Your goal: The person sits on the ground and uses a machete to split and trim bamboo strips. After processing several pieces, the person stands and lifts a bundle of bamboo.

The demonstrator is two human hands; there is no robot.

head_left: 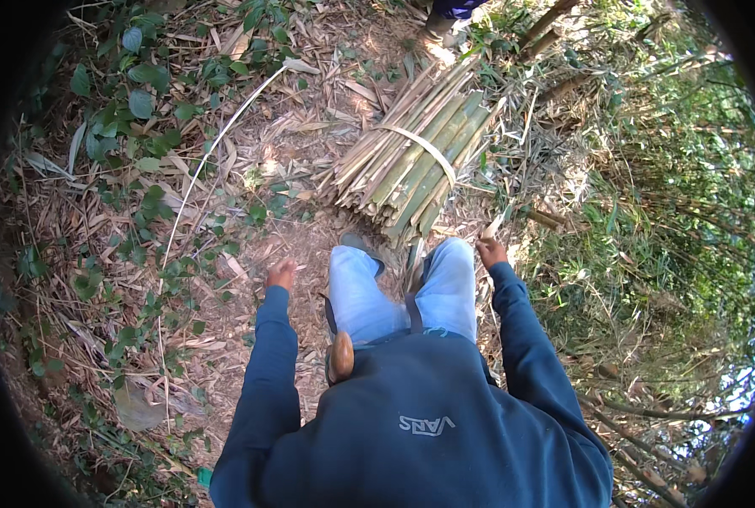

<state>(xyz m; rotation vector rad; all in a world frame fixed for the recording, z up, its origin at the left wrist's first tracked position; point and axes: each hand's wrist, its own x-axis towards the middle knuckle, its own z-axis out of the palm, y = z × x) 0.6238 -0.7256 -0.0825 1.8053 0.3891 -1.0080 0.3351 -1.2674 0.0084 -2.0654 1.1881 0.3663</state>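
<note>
Bamboo bundle (411, 161) lies on the ground just ahead of a person standing on a dirt patch strewn with dry leaves (225, 212). It is a sheaf of split green and tan strips, bound once around its middle by a pale band (428, 151), with the cut ends fanning toward the person's feet.

The person wears a dark blue sweater and light jeans. Both arms hang at the sides. The left hand (281, 274) is loosely curled and holds nothing. The right hand (491, 251) is closed in a loose fist beside the knee; a pale sliver shows just above it, but I cannot tell whether the hand grips it. Neither hand touches the bundle.

By my guess, the bundle would be fairly heavy and stiff along its length, with rough, splintery edges at the cut ends. The band looks like the surest place to grip, or both arms under the sheaf on either side of it; loose strips could slide out if lifted by one end.

A long thin pale strip (212, 148) curves across the ground to the left among green leafy plants. A brown wooden handle (339, 356) sticks out at the person's waist. No containers are visible. Someone else's foot (441, 25) shows at the top edge.
</note>
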